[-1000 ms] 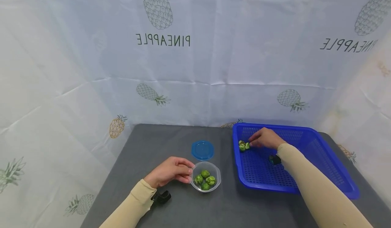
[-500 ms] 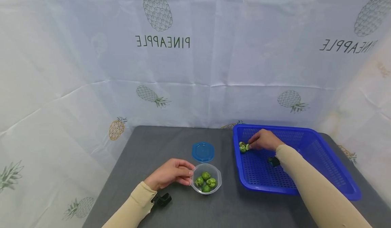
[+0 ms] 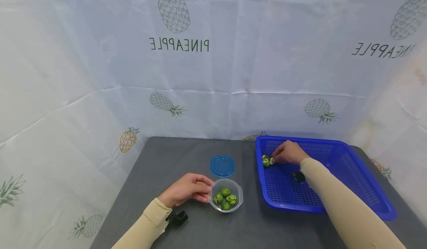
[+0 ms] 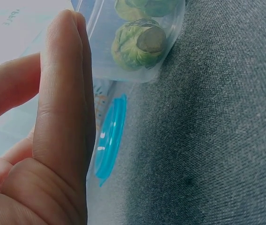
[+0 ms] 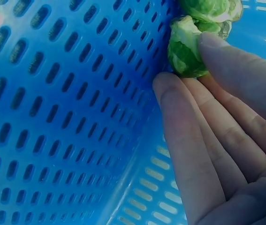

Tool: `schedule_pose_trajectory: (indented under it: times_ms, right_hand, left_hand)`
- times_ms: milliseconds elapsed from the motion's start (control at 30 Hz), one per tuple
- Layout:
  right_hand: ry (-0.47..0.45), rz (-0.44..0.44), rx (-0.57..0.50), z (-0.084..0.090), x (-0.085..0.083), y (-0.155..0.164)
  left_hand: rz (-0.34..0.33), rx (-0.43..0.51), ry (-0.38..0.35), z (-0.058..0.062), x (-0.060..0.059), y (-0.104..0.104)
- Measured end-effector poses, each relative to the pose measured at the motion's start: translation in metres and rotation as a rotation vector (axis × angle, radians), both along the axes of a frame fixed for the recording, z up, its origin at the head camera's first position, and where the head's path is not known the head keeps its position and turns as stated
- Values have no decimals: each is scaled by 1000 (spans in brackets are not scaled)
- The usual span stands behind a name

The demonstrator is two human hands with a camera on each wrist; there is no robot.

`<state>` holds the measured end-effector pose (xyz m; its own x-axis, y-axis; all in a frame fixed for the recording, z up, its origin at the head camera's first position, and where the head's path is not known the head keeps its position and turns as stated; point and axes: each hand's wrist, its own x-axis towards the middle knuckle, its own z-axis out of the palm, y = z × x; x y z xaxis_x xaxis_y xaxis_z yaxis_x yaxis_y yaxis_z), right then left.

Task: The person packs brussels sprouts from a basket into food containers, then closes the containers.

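Note:
My left hand (image 3: 188, 190) pinches the left rim of a clear plastic container (image 3: 217, 186), which stands on the table. Several green Brussels sprouts (image 3: 225, 192) lie inside it; the left wrist view shows one sprout (image 4: 128, 47) through the wall. Inside the blue basket (image 3: 293, 206), at its left side, my right hand (image 3: 289, 152) pinches a Brussels sprout (image 5: 184, 54) between thumb and fingertips. More sprouts (image 5: 205, 9) touch it there, partly hidden in the right wrist view.
Behind the container, a round blue lid (image 3: 222, 166) lies flat on the grey table (image 3: 173, 160). A white curtain (image 3: 220, 71) printed with pineapples hangs along the back and sides. Dark wrist devices (image 3: 176, 217) sit under both wrists.
In the basket, the sprout at my right fingertips has turned and shows a paler side. My left hand and the container have stayed in place.

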<state>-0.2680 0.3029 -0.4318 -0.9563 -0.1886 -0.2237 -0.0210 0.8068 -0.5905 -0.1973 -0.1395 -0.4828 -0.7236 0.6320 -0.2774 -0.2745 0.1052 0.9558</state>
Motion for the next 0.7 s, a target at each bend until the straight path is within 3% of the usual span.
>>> schedule_pose_trajectory:
  times_ms: [300,700]
  right_hand:
    - [-2,10,-9,13,10,10]
    - [60,15,-35,55,64,2]
  left_hand:
    - [-7,-2,3,1,1,-1]
    - [-4,-8,4,0,0,0]
